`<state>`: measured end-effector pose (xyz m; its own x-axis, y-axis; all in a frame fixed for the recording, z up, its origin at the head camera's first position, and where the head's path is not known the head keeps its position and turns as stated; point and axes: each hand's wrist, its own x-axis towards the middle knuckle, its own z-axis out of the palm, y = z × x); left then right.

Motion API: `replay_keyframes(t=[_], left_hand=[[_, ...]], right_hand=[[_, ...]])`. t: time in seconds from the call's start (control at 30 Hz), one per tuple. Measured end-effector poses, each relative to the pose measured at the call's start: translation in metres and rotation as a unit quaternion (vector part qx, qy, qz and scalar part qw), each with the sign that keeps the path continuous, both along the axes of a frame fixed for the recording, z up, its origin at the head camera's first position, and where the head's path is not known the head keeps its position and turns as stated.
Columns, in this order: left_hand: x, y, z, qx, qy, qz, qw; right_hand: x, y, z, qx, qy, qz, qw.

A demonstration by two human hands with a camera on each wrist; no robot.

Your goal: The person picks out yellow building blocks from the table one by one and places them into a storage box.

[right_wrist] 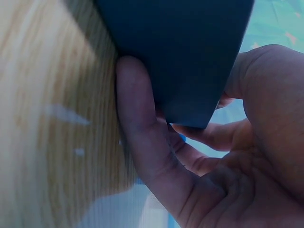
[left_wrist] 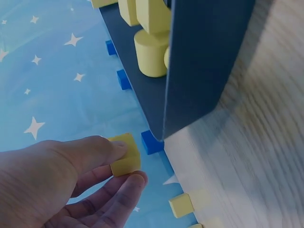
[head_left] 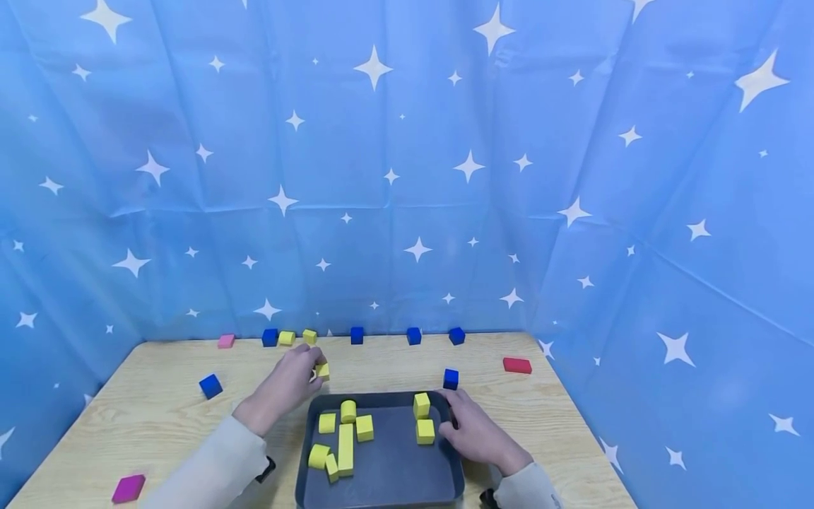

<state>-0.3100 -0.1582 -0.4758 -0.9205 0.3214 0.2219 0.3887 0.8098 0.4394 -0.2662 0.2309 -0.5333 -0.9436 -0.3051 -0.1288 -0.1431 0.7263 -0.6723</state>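
My left hand (head_left: 289,382) pinches a yellow block (left_wrist: 126,154) between thumb and fingertips, beyond the far left corner of a dark grey tray (head_left: 381,499). With my right hand (head_left: 475,428) I grip the tray's right wall near its far corner, the thumb over the rim and the fingers along the outside. Inside the tray, a long yellow block (head_left: 345,450), yellow cylinders (head_left: 347,411) and small yellow blocks (head_left: 364,428) lie on the left. Two yellow cubes (head_left: 425,432) sit at its right side, close to my right thumb.
Along the table's back edge are a pink block (head_left: 226,341), several blue cubes (head_left: 357,335), a yellow cylinder (head_left: 287,338) and a yellow block (head_left: 309,336). Further blue cubes (head_left: 210,386) lie nearer, with a red block (head_left: 517,365) at right and a magenta block (head_left: 129,488) front left.
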Motion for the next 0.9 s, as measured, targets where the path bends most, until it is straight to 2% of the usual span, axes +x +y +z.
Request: replay_keyframes(t=[0.33, 0.9], left_hand=[[0.022, 0.012, 0.001, 0.013, -0.001, -0.009, 0.9999], [0.053, 0.029, -0.01, 0.019, 0.009, -0.083, 0.9963]], right_hand=[[-0.001, -0.002, 0.002, 0.004, -0.001, -0.006, 1.0], [-0.001, -0.002, 0.001, 0.004, -0.002, 0.001, 1.0]])
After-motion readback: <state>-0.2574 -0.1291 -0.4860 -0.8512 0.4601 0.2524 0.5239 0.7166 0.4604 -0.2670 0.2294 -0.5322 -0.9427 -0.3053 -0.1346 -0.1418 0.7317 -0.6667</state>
